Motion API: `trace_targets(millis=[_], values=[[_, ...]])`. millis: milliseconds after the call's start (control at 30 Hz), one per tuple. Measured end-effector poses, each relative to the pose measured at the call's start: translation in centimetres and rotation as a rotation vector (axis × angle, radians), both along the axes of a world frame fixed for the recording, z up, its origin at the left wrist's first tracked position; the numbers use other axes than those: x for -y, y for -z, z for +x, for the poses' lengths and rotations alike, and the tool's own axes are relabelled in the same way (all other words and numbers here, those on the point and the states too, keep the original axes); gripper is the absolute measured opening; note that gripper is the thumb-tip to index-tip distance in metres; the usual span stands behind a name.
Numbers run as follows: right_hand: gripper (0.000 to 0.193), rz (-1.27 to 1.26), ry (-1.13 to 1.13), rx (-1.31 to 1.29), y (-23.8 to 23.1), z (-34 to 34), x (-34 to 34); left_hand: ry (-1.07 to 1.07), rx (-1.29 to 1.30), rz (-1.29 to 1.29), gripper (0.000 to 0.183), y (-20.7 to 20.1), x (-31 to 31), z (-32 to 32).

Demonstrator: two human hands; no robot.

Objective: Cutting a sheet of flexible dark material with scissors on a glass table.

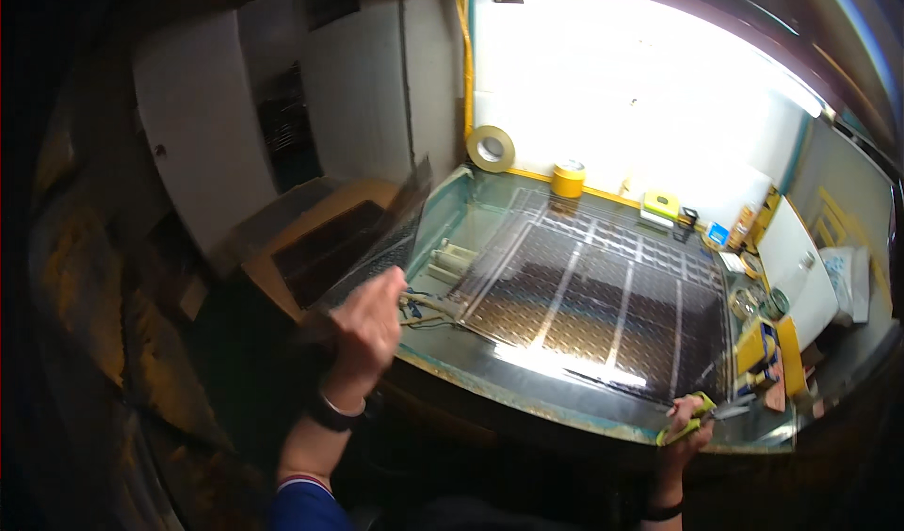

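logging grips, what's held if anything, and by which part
The right hand holds scissors by their yellow-green handles. Whether the left hand grips the blurred dark sheet cannot be told.

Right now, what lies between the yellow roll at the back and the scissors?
A dark patterned sheet, spread flat; the head view shows it.
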State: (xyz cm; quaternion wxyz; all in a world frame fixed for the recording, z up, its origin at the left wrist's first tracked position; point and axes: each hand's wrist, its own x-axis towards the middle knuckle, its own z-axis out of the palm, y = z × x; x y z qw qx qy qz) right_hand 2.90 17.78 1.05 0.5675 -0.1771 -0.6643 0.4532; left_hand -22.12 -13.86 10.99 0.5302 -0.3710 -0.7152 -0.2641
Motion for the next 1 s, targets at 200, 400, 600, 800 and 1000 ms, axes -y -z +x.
trace_targets(millis=[200,400,600,800,1000], values=[[0.012,0.083,-0.098,0.023,-0.5,1.7,2.7,0.458,0.053,-0.208,0.027,3.7,-5.9,10.3],[0.019,-0.420,-0.553,0.190,-1.5,4.0,9.4,0.706,0.358,-0.408,0.038,7.2,-8.9,16.0],[0.012,-0.501,-0.610,0.295,0.1,4.4,9.5,0.881,0.620,-0.401,0.047,7.3,-11.3,18.7],[0.013,-0.627,-0.544,0.194,-2.1,5.8,7.9,0.826,0.705,-0.385,0.050,1.4,-6.4,16.2],[0.013,-0.612,-0.275,0.186,-2.6,7.9,4.9,0.316,1.273,0.273,0.029,6.8,0.7,6.5]])
